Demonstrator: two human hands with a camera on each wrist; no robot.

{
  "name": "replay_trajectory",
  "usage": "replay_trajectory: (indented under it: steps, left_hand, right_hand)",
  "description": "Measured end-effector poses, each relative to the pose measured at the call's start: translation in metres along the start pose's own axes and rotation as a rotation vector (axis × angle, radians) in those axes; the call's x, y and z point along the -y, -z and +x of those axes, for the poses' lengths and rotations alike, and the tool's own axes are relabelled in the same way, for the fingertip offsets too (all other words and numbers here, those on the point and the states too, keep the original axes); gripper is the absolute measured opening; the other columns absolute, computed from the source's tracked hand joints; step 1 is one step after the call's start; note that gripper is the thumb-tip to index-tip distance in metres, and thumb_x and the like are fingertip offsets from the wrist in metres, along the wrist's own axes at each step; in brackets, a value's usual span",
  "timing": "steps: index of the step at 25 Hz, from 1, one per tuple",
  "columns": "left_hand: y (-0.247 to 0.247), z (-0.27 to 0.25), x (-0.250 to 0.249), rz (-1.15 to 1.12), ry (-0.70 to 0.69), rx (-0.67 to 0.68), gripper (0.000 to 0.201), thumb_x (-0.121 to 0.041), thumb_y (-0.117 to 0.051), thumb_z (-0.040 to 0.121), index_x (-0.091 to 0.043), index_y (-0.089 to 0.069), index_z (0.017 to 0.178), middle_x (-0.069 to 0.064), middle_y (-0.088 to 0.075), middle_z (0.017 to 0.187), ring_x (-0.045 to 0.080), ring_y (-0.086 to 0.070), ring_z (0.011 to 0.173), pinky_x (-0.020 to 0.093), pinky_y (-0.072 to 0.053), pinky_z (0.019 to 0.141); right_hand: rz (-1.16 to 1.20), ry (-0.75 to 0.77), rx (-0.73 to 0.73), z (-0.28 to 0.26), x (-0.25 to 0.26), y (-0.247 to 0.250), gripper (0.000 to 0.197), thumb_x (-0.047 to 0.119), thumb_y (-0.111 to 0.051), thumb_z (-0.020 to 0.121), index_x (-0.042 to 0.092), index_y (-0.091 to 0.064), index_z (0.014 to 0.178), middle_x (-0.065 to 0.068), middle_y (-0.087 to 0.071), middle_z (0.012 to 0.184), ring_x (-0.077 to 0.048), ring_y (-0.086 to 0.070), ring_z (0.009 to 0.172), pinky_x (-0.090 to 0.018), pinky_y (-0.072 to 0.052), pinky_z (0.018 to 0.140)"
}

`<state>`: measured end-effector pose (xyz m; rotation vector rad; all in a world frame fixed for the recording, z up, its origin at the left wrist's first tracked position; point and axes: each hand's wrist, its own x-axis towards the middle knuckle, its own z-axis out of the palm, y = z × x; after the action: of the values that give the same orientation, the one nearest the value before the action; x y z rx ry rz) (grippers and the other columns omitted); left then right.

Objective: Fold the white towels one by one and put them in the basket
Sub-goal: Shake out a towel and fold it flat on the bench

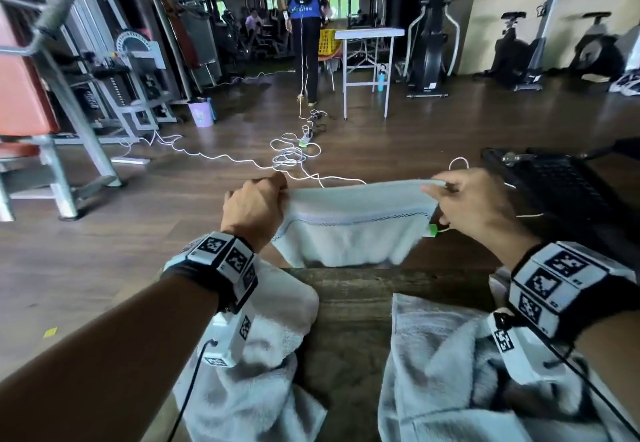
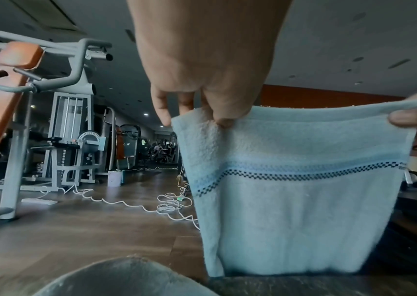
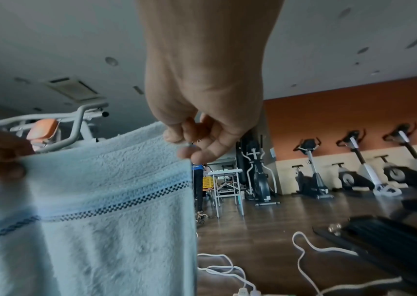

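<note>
A white towel (image 1: 349, 230) with a dark checked stripe hangs stretched between both hands above the far edge of the dark wooden table (image 1: 353, 306). My left hand (image 1: 256, 204) pinches its top left corner, and my right hand (image 1: 460, 199) pinches its top right corner. In the left wrist view the towel (image 2: 296, 200) hangs straight down from the left hand (image 2: 202, 114). In the right wrist view the right hand (image 3: 189, 144) pinches the towel (image 3: 88, 210) at its upper edge. Two more white towels lie crumpled on the table, one at the left (image 1: 256, 372) and one at the right (image 1: 446, 372). A dark basket (image 1: 561, 185) sits at the right.
White cables (image 1: 287, 157) snake across the wooden floor ahead. A person in a blue shirt (image 1: 304, 9) stands far off beside a white folding table (image 1: 367, 61) and a yellow crate (image 1: 328, 42). Gym machines (image 1: 86, 78) line the left side, exercise bikes (image 1: 519, 50) the right.
</note>
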<state>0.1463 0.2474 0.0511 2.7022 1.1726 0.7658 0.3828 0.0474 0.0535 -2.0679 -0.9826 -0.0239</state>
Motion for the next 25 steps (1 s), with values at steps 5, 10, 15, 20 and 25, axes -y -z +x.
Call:
replay_trajectory:
  steps: [5, 10, 15, 20, 25]
  left_hand:
    - [0.015, 0.004, -0.004, 0.077, 0.040, 0.084, 0.017, -0.022, -0.043, 0.095, -0.026, -0.049, 0.109, 0.017, -0.066, 0.101, 0.045, -0.065, 0.088, 0.041, -0.047, 0.072]
    - [0.023, 0.003, -0.006, -0.530, 0.185, 0.018, 0.024, 0.001, -0.047, 0.089, -0.018, -0.058, 0.081, 0.021, -0.065, 0.079, 0.035, -0.068, 0.050, 0.043, -0.058, 0.045]
    - [0.036, -0.016, -0.010, -0.476, 0.024, -0.149, 0.025, 0.006, -0.053, 0.076, -0.014, -0.068, 0.073, 0.003, -0.066, 0.063, 0.025, -0.064, 0.065, 0.016, -0.053, 0.062]
    - [0.059, -0.060, -0.001, -0.335, -0.113, -0.111, 0.022, 0.006, -0.066, 0.075, -0.015, -0.072, 0.074, 0.001, -0.068, 0.065, 0.019, -0.061, 0.064, 0.027, -0.049, 0.065]
    - [0.083, -0.110, 0.003, -0.472, -0.022, -0.069, 0.003, -0.017, -0.070, 0.086, -0.016, -0.071, 0.083, 0.006, -0.069, 0.077, 0.018, -0.060, 0.071, 0.027, -0.046, 0.068]
  right_hand:
    - [0.233, -0.163, 0.087, 0.001, 0.007, 0.010, 0.006, 0.023, -0.066, 0.096, 0.021, -0.071, 0.094, 0.000, -0.076, 0.086, -0.024, -0.074, 0.064, -0.050, -0.062, 0.075]
    - [0.322, -0.180, 0.092, -0.015, 0.012, 0.030, 0.013, 0.021, -0.064, 0.097, 0.015, -0.072, 0.106, -0.012, -0.075, 0.106, -0.024, -0.075, 0.074, -0.042, -0.063, 0.075]
    - [0.314, -0.117, 0.040, -0.047, 0.005, 0.048, 0.010, 0.021, -0.068, 0.095, 0.024, -0.070, 0.086, -0.014, -0.076, 0.099, -0.013, -0.074, 0.063, -0.019, -0.058, 0.053]
    - [0.177, -0.102, 0.037, -0.093, -0.007, 0.067, 0.015, 0.028, -0.074, 0.089, 0.019, -0.075, 0.101, -0.008, -0.078, 0.092, -0.011, -0.075, 0.065, -0.032, -0.062, 0.068]
    - [0.176, -0.077, 0.065, -0.149, 0.002, 0.097, 0.021, 0.029, -0.074, 0.088, 0.018, -0.076, 0.106, 0.005, -0.074, 0.088, -0.013, -0.070, 0.082, -0.010, -0.049, 0.067]
